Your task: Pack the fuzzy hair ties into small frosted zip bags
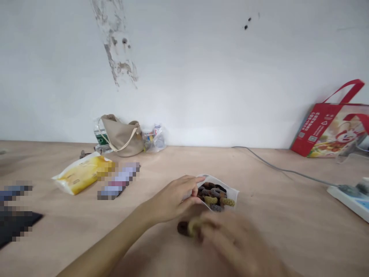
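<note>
My left hand [178,197] is closed on the left edge of a small white bag [235,197], thumb and fingers at its open mouth. Inside the bag lie several fuzzy hair ties [210,200] in brown, grey and olive yellow. In front of the bag, low over the table, is my right hand [230,238], smeared by motion. A yellowish hair tie [195,227] shows at its fingertips, and they seem closed on it. Touching or just beside that one is a dark brown hair tie [182,228]; whether it is held too is unclear.
On the left lie a yellow tissue pack [86,173] and a blurred-out phone-like item [119,182]. By the wall stand a beige handbag [122,134] and a clear plastic bag [157,138]. At right are a red shopping bag [314,130], a grey cable [276,167] and a power strip [350,200].
</note>
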{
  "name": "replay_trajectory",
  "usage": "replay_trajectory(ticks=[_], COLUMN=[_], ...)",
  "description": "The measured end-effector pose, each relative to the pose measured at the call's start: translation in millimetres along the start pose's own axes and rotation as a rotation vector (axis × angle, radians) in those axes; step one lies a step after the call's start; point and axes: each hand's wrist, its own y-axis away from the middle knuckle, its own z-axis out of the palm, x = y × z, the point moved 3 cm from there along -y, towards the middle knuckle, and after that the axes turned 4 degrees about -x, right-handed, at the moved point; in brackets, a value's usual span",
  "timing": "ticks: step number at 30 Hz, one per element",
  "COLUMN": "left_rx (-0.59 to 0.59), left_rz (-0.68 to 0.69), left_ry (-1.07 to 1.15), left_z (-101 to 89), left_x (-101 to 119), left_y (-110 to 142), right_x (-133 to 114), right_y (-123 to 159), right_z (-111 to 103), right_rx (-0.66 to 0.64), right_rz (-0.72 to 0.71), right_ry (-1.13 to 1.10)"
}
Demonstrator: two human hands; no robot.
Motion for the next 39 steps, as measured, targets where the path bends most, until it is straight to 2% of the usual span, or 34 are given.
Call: replay_trajectory(ticks=[1,3,6,8,10,12,15,17,20,22,23,25,28,31,34,37,39], left_rx=[0.002,0.013,0.017,0.011,0.009,0.013,0.020,0.014,-0.005,-0.010,-0.010,-0.010,-0.008,-0.011,-0.005,0.114,0.254], left_rz=[0.010,0.014,-0.046,-0.092,-0.120,-0.128,-0.131,-0.137,-0.123,-0.092,-0.080,-0.078,-0.101,-0.115,-0.143,-0.210,-0.250], left_ry=[0.007,0.021,0.053,0.095,0.158,0.236,0.358,0.409,0.423,0.433,0.438,0.447,0.462,0.498,0.517,0.468,0.423], left_z=[-1.3,-4.2,-9.3,-13.3,-16.8,-19.1,-20.0,-19.7,-19.7,-20.6,-21.3,-23.1,-26.8,-29.3,-28.6,-29.3,-32.5], left_x=[-1.0,-1.2,0.3,1.7,2.4,2.1,-0.7,-3.4,-5.4,-4.3,-3.2,-1.4,-1.3,-5.5,-11.9,-17.5,-19.0], left_y=[-0.8,-3.0,-7.7,-10.4,-11.7,-11.4,-8.8,-7.4,-7.6,-8.8,-9.3,-9.3,-6.8,-4.7,-5.6,-6.7,-5.6], right_x=[14.0,30.2,20.0,-0.6,-17.5,-30.0,-37.2,-33.2,-11.8,11.3,22.3,41.8,63.7,81.2,91.4,93.2,93.4], right_y=[-4.2,-11.1,-15.5,-15.1,-13.9,-11.1,-3.9,-0.6,-7.5,-20.3,-26.6,-35.2,-30.8,-14.1,-5.4,-10.5,-15.9], right_z=[-6.6,-17.7,-18.0,-3.8,19.2,40.5,52.1,40.1,1.5,-21.2,-30.8,-40.2,-43.5,-39.1,-31.4,-29.7,-33.7], right_rx=[-0.012,-0.002,0.038,0.030,-0.025,-0.027,0.031,0.082,0.135,0.044,0.034,-0.073,-0.126,-0.143,-0.215,-0.218,-0.124], right_rz=[0.068,0.106,-0.022,-0.135,-0.108,-0.125,-0.182,-0.196,-0.152,-0.050,-0.037,-0.028,-0.016,0.093,0.166,0.147,0.157], right_ry=[0.015,0.105,0.068,-0.009,-0.013,-0.018,-0.053,-0.086,-0.108,-0.122,-0.121,-0.118,-0.149,-0.183,-0.295,-0.389,-0.400])
